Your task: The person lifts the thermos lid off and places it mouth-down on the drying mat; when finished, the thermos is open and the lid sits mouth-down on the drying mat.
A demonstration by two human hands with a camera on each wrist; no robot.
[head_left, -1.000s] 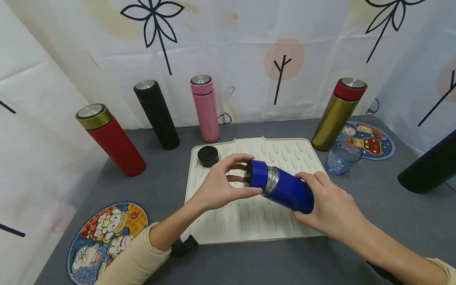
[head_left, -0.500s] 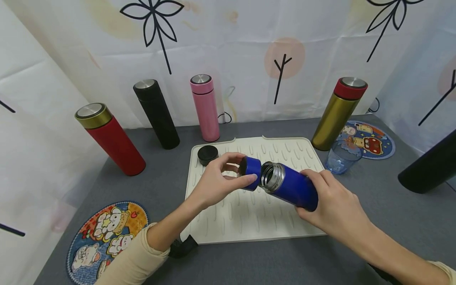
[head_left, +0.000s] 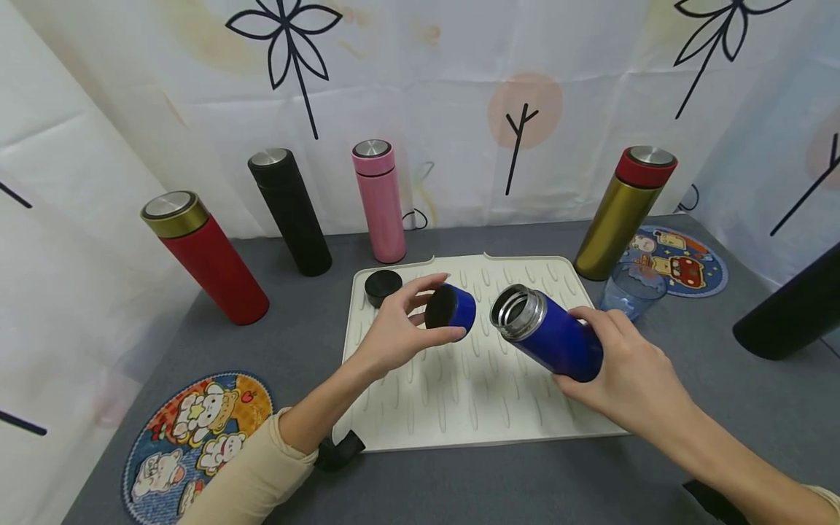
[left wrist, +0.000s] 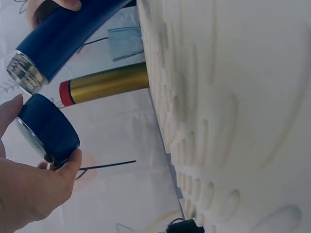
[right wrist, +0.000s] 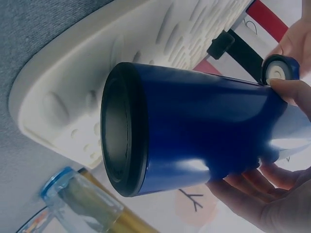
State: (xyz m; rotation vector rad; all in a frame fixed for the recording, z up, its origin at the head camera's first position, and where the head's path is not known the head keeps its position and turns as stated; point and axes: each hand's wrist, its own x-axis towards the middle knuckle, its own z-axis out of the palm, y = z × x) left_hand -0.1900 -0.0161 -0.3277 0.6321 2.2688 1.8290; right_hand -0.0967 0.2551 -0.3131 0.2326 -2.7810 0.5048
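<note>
In the head view my left hand [head_left: 394,332] holds a blue thermos lid [head_left: 464,310] between thumb and fingers, its dark top turned toward the left. My right hand [head_left: 626,364] grips the lower part of the matching blue thermos [head_left: 558,339], which is tilted with its bare steel mouth [head_left: 518,312] up and to the left. A gap separates lid and mouth, above the cream ridged mat [head_left: 459,419]. The left wrist view shows the lid [left wrist: 53,128] close to the threaded neck [left wrist: 25,73]. In the right wrist view the thermos's black base [right wrist: 114,131] faces the camera.
A small black cap [head_left: 383,287] sits on the mat's far left. Behind stand red [head_left: 216,270], black [head_left: 292,215] and pink [head_left: 380,204] thermoses, and a gold one [head_left: 617,219] beside a clear cup [head_left: 631,292]. Cartoon placemats [head_left: 197,430] lie left and right; a black cylinder [head_left: 794,306] stands far right.
The lid has come off the blue thermos. My left hand has drawn it slightly left and tipped it, while my right hand has moved the thermos a little right, its mouth now more upright.
</note>
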